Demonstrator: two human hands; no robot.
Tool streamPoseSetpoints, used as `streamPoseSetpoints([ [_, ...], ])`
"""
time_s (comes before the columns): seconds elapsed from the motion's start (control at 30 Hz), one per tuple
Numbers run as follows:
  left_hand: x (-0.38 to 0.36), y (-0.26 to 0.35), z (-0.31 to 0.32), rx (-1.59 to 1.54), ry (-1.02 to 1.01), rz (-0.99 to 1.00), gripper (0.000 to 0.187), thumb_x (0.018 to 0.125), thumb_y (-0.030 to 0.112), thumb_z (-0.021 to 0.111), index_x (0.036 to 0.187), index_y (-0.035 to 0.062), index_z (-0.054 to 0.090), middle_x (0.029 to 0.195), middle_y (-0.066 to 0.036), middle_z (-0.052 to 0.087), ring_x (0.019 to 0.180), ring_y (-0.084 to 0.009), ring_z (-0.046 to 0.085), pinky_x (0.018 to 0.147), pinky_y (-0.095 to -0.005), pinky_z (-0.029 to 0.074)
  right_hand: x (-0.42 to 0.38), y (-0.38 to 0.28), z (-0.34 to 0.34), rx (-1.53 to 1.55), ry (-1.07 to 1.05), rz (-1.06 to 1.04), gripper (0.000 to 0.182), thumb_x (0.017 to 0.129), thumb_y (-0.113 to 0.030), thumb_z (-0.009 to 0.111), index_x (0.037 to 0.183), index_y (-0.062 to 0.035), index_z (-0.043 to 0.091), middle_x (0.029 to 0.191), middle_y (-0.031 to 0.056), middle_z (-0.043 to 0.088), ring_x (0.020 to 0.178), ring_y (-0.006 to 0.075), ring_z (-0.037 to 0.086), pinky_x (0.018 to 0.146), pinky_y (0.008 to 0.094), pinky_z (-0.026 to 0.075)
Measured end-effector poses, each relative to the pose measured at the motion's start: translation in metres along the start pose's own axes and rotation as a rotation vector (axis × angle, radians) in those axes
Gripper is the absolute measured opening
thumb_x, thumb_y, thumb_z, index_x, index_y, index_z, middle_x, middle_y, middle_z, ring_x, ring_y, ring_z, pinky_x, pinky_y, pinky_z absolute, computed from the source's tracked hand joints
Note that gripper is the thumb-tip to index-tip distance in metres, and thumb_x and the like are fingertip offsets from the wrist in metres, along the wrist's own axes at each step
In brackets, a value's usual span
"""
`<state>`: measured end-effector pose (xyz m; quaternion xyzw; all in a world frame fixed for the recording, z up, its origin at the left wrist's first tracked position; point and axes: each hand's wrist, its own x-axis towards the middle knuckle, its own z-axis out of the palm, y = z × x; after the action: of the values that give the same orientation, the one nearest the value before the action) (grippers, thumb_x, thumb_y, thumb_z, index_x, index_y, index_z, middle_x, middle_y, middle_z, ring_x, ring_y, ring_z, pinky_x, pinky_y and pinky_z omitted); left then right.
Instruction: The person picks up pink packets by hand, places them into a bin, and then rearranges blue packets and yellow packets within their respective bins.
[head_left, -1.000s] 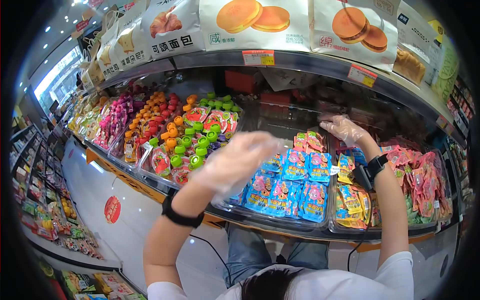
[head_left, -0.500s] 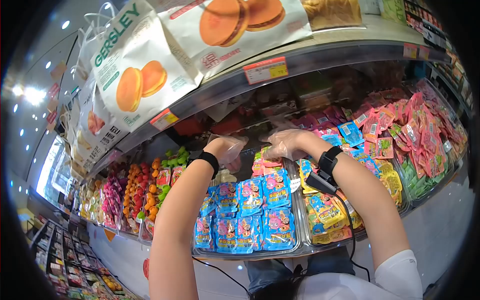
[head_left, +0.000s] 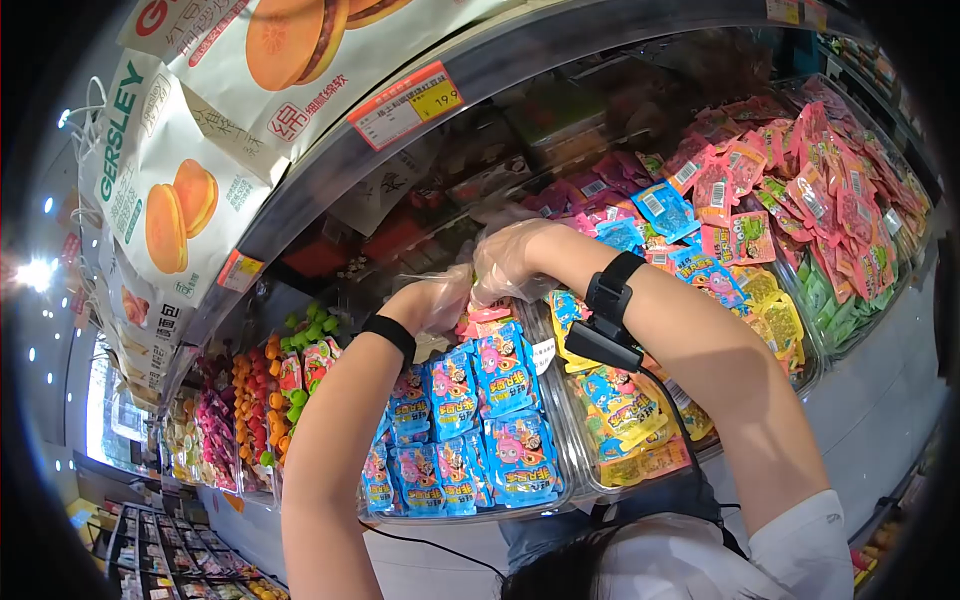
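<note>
My left hand (head_left: 445, 292), in a thin clear plastic glove, reaches over the back of a clear bin (head_left: 545, 440) filled with blue candy packets (head_left: 515, 450). Close against it, my right hand (head_left: 503, 262) wears the same kind of glove, its wrist bent inward. Just below the two hands are pink packets (head_left: 487, 318), partly covered by them. The fingers of both hands are largely hidden by the gloves and by each other, so I cannot make out whether they hold anything. Black straps circle both wrists, and a small black device (head_left: 605, 345) sits on the right one.
Yellow packets (head_left: 625, 410) fill the bin to the right, with pink packets (head_left: 840, 190) and green ones (head_left: 850, 320) beyond. Fruit-shaped candies (head_left: 265, 385) stand at left. A shelf edge with a price tag (head_left: 408, 103) overhangs the back, carrying large white bags (head_left: 180, 190).
My hands have come together, the right one moving left to meet the left. The view has turned, and the shelf and bins have shifted left in it.
</note>
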<state>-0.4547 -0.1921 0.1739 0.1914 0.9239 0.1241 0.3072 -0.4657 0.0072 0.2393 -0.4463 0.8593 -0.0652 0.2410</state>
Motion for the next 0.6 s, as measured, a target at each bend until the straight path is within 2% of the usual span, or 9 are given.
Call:
streamPoseSetpoints([
  [0.07,0.002,-0.007,0.001,-0.557,-0.120,-0.017,0.062,0.061,0.026,0.079,0.114,0.0101,0.053,0.113,-0.009,0.058,0.107,-0.0269,0.053,0.095,-0.0343,0.040,0.021,0.016,0.015,-0.113,0.152,-0.262,0.044,0.074,-0.045,0.054,0.092,-0.0069,0.068,0.096,0.0149,0.065,0.088,0.0308,0.061,0.076,0.0384,0.046],
  [0.1,0.002,-0.004,0.002,-0.556,-0.124,-0.023,0.062,0.061,0.026,0.079,0.114,0.0101,0.053,0.113,-0.009,0.058,0.107,-0.0269,0.053,0.095,-0.0343,0.040,0.015,0.013,0.012,-0.107,0.154,-0.266,0.044,0.074,-0.045,0.054,0.092,-0.0069,0.068,0.096,0.0149,0.065,0.088,0.0308,0.061,0.076,0.0384,0.046],
  [0.17,0.005,0.006,0.009,-1.490,-0.085,-0.364,0.035,0.084,0.031,0.055,0.113,0.0107,0.052,0.110,-0.009,0.058,0.105,-0.0234,0.054,0.097,-0.0336,0.037,-0.003,0.004,0.003,0.054,0.111,-0.144,0.044,0.076,-0.043,0.054,0.094,-0.0049,0.067,0.097,0.0167,0.064,0.088,0.0319,0.061,0.076,0.0394,0.045],
  [0.2,0.005,-0.003,0.011,-1.500,-0.077,-0.362,0.035,0.084,0.031,0.055,0.113,0.0107,0.052,0.110,-0.009,0.058,0.105,-0.0234,0.054,0.097,-0.0336,0.037,-0.003,0.003,0.005,0.047,0.105,-0.151,0.044,0.076,-0.043,0.054,0.094,-0.0049,0.067,0.097,0.0167,0.064,0.088,0.0319,0.061,0.076,0.0394,0.045],
  [0.27,0.000,-0.021,0.011,0.129,0.063,-0.228,0.034,0.094,0.031,0.030,0.111,0.0104,0.051,0.102,-0.008,0.059,0.098,-0.0190,0.056,0.093,-0.0346,0.040,-0.004,0.005,0.006,0.085,0.165,-0.147,0.048,0.075,-0.044,0.055,0.097,-0.0030,0.065,0.097,0.0181,0.064,0.089,0.0322,0.060,0.077,0.0395,0.045],
  [0.3,-0.011,0.022,-0.005,-0.578,0.083,-0.486,0.035,0.095,0.030,0.029,0.110,0.0069,0.050,0.093,-0.010,0.058,0.087,-0.0191,0.057,0.082,-0.0376,0.046,0.001,0.006,0.008,0.082,0.155,-0.118,0.040,0.077,-0.038,0.056,0.097,-0.0050,0.065,0.098,0.0171,0.063,0.092,0.0324,0.060,0.078,0.0397,0.045],
  [0.4,-0.036,0.052,-0.016,-0.810,0.030,-0.490,0.038,0.095,0.031,0.029,0.109,0.0033,0.050,0.091,-0.012,0.057,0.078,-0.0225,0.058,0.073,-0.0385,0.050,0.003,0.002,0.006,0.076,0.132,-0.079,0.037,0.078,-0.035,0.057,0.092,-0.0025,0.065,0.097,0.0188,0.063,0.093,0.0330,0.059,0.078,0.0392,0.045],
  [0.43,-0.047,0.064,-0.020,-0.777,0.031,-0.462,0.037,0.095,0.030,0.030,0.110,0.0016,0.050,0.090,-0.013,0.057,0.071,-0.0252,0.059,0.069,-0.0392,0.051,0.007,0.004,0.006,0.104,0.114,-0.059,0.045,0.075,-0.041,0.059,0.096,-0.0017,0.064,0.097,0.0188,0.063,0.092,0.0315,0.060,0.079,0.0388,0.045],
  [0.6,-0.062,0.045,-0.024,-0.542,-0.094,-0.409,0.024,0.083,0.005,0.047,0.098,-0.0081,0.060,0.100,-0.020,0.064,0.094,-0.0245,0.064,0.080,-0.0305,0.050,0.019,0.007,0.011,0.123,0.156,-0.080,0.059,0.072,-0.047,0.060,0.110,-0.0022,0.058,0.108,0.0188,0.060,0.098,0.0316,0.058,0.084,0.0377,0.044],
])
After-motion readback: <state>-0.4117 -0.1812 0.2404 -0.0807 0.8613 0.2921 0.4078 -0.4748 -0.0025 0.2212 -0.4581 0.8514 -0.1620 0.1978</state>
